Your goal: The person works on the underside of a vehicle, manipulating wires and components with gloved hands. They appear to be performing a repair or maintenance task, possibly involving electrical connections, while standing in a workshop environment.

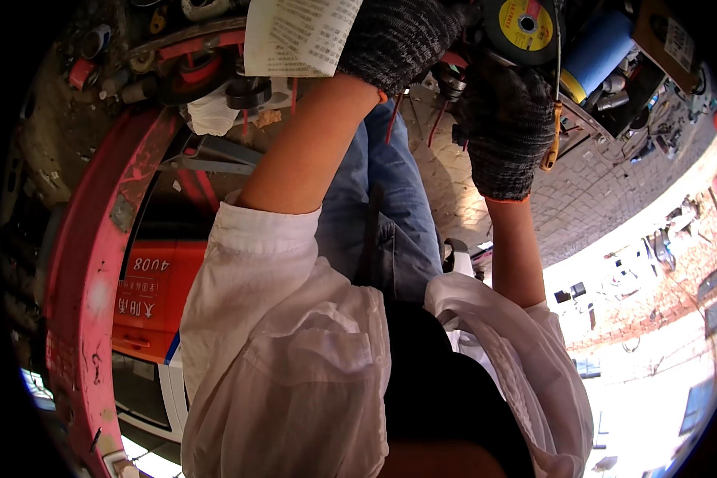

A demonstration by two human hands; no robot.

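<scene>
Black-and-grey knit gloves cover both hands, near the top of the picture. My left hand (pixel 402 40) is closed, its fingertips partly cut off by the upper edge; what it grips is hidden. Curled fingers also show on my right hand (pixel 502 131), whose grasp is hidden too. Between the gloves sits a small dark metal part (pixel 452 80), with thin red leads hanging near it. Just beyond my right hand lies a grinding disc (pixel 526 25) with a yellow label. A screwdriver (pixel 551 135) with an orange handle stands beside that glove. Next to my left hand is a printed paper sheet (pixel 299 36).
Right of the disc lies a blue cylinder (pixel 601 52) among cluttered tools. At the left, a red metal frame (pixel 88 295) rises, with an orange-and-white vehicle (pixel 147 287) behind it. Metal parts crowd the upper left. Brick paving (pixel 581 175) spreads to the right.
</scene>
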